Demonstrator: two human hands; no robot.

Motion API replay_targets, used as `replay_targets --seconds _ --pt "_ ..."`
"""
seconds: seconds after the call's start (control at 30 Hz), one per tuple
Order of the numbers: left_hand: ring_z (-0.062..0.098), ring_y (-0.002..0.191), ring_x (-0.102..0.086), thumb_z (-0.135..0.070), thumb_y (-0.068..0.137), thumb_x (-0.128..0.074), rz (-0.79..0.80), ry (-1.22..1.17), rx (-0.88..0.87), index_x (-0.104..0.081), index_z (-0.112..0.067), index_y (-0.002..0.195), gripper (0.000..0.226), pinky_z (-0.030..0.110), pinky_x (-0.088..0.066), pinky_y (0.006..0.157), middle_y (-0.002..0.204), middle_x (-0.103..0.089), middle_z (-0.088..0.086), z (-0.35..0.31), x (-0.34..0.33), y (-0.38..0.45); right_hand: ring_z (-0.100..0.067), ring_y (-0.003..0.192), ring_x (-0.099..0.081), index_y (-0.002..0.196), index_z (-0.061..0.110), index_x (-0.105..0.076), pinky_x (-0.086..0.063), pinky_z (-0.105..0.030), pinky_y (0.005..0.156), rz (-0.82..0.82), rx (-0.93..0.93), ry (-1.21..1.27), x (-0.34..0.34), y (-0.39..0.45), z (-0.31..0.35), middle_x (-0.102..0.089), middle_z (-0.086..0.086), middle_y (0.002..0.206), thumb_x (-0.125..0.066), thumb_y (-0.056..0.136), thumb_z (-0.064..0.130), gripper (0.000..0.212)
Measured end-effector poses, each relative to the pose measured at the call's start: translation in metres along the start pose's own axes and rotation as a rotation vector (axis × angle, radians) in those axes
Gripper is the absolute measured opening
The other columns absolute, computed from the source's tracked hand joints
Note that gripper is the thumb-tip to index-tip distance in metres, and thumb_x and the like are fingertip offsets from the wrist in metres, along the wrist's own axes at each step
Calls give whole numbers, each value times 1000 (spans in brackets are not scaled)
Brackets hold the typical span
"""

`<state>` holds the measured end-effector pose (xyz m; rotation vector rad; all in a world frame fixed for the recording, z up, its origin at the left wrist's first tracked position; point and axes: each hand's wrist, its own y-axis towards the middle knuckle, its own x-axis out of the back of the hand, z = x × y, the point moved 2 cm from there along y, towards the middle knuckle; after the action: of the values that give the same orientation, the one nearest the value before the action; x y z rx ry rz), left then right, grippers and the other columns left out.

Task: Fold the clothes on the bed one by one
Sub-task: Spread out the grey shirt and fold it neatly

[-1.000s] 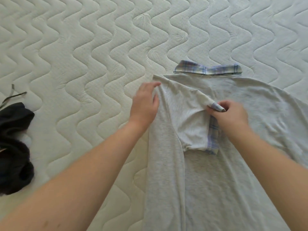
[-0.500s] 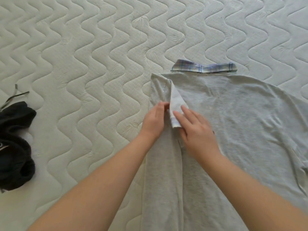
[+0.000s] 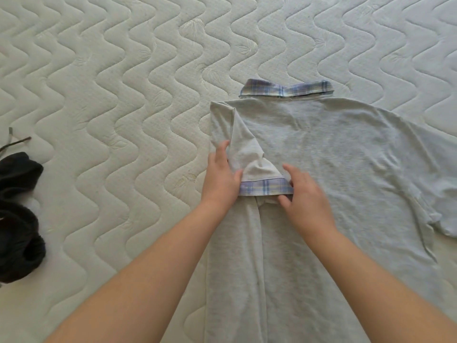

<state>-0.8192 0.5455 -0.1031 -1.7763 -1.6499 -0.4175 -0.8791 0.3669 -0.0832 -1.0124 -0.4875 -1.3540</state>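
Shirt (image 3: 333, 169) lies flat on the mattress (image 3: 111, 95), its left sleeve (image 3: 249, 162) folded inward. Left hand (image 3: 221, 180) and right hand (image 3: 305, 196) pinch the plaid cuff (image 3: 265, 189) ends. Letting go unevenly could make the sleeve spring back or bunch up.

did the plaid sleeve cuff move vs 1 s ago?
Yes. The plaid sleeve cuff swung from upright, right of the folded sleeve, to level across its lower end, still below the plaid collar.

No text, label or number can be read anywhere.
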Motion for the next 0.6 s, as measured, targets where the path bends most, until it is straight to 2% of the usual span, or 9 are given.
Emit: replay_targets --seconds 0.1,0.2,0.27,0.37,0.4,0.43,0.5,0.53,0.6 --pt "18 95 -58 -8 94 -57 -23 11 27 -48 -24 137 47 20 -39 87 117 -48 2 1 -1 -6 -14 89 -52 135 27 -50 -49 -34 78 -48 11 117 4 -7 4 -49 4 108 -70 83 12 58" --pt "-1 81 -49 -7 96 -53 -35 45 15 -57 -24 129 37 4 -30 74 110 -46 -2 3 4 -5 -16 78 -53 126 22 -57 -51 -35 70 -120 61 126 6 -15 11 -49 2 105 -69 82 7 48" --pt "0 78 -45 -6 97 -51 -10 79 -23 -62 -22 123 32 3 -28 72 106 -45 -2 4 6 -5 -19 83 -55 125 19 -58 -49 -35 73 -143 49 128 4 -20 11 -50 -2 108 -66 86 9 42" --pt "9 84 -45 -6 97 -52 48 132 -43 -66 -17 119 28 4 -25 74 104 -45 -1 8 5 -4 -23 111 -47 126 21 -56 -37 -36 96 -123 -66 5 -2 -21 2 -48 -2 120 -68 87 29 41" --pt "10 87 -45 -7 97 -52 61 146 -45 -65 -16 120 28 4 -25 74 105 -45 -1 9 4 -4 -21 111 -48 126 22 -54 -38 -34 95 -94 -129 38 -3 -21 -2 -50 1 119 -68 87 33 43" --pt "10 88 -45 -7 97 -52 72 156 -47 -64 -17 120 28 5 -25 74 106 -44 -2 10 4 -3 -16 103 -52 126 23 -51 -42 -31 88 -62 -205 145 -3 -20 -4 -54 5 111 -68 88 33 44" --pt "10 90 -44 -7 97 -52 84 169 -48 -63 -18 122 29 5 -24 75 108 -43 -3 11 4 -1 -6 76 -58 123 23 -50 -44 -24 64 -44 -345 389 -3 -17 -8 -58 10 87 -68 87 23 40" --pt "10 91 -44 -7 97 -52 88 179 -48 -61 -18 123 30 6 -24 76 109 -43 -3 11 4 -1 -3 63 -59 118 22 -52 -45 -22 58 -56 -406 490 -4 -17 -10 -58 9 79 -68 85 18 37" --pt "12 91 -45 -7 96 -52 96 207 -52 -58 -20 126 34 9 -26 77 111 -44 0 11 4 0 -1 46 -59 110 17 -54 -52 -25 55 -71 -531 712 -7 -21 -13 -58 4 76 -67 84 10 30"
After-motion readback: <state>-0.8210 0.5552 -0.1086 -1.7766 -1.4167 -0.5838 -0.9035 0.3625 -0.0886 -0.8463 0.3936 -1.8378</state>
